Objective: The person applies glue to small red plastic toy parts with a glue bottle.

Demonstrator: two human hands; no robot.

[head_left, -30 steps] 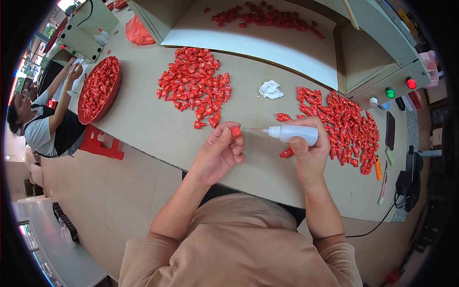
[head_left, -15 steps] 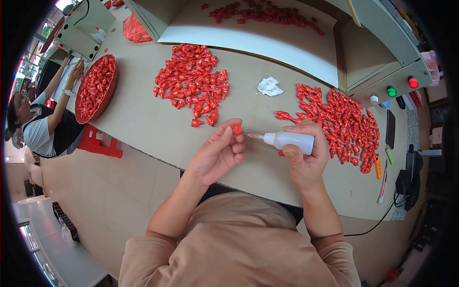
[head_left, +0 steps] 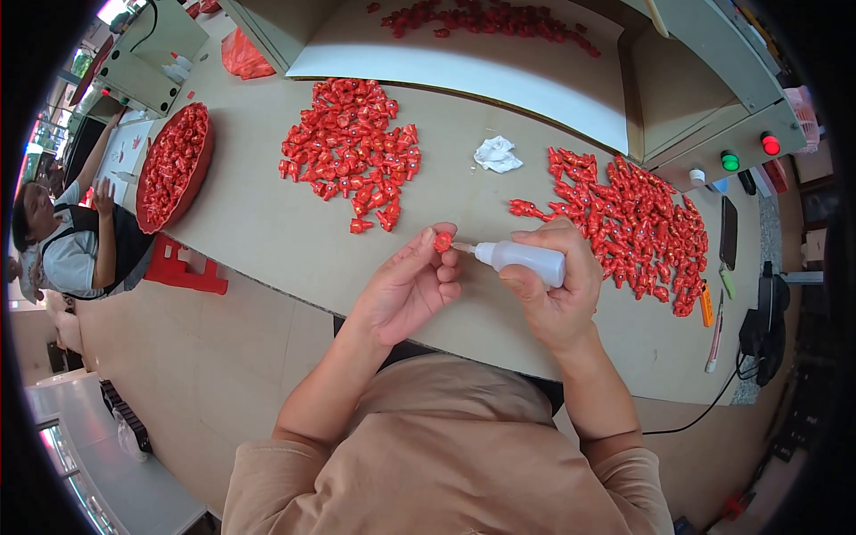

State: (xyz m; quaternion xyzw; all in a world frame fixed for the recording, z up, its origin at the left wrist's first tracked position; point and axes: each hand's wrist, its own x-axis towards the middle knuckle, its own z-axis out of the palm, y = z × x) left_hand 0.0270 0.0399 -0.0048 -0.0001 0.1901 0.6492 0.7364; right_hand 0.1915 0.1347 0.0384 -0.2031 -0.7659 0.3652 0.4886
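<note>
Between thumb and fingertips, my left hand (head_left: pixel 407 287) pinches a small red plastic piece (head_left: pixel 443 242). My right hand (head_left: pixel 563 287) is wrapped round a white squeeze bottle (head_left: pixel 528 261), tilted nearly flat, with its thin nozzle (head_left: pixel 464 247) at the red piece; whether the tip touches cannot be made out. Beyond my left hand lies a patch of small red figure-like pieces (head_left: pixel 349 147). A larger spread of the same red pieces (head_left: pixel 637 227) covers the table beyond and right of my right hand. A crumpled white tissue (head_left: pixel 497 154) rests between the two groups.
An open-fronted cabinet (head_left: pixel 713 134) with red and green lights stands at the back, more red pieces (head_left: pixel 481 20) inside. To the left are a red tub (head_left: pixel 207 169) of pieces, a red stool (head_left: pixel 183 266) and a co-worker (head_left: pixel 76 236). A yellow cutter (head_left: pixel 706 305) lies at right.
My right hand has brought the bottle left, its nozzle now up at the red piece. My left hand stays nearly still. The co-worker at left has shifted their arms.
</note>
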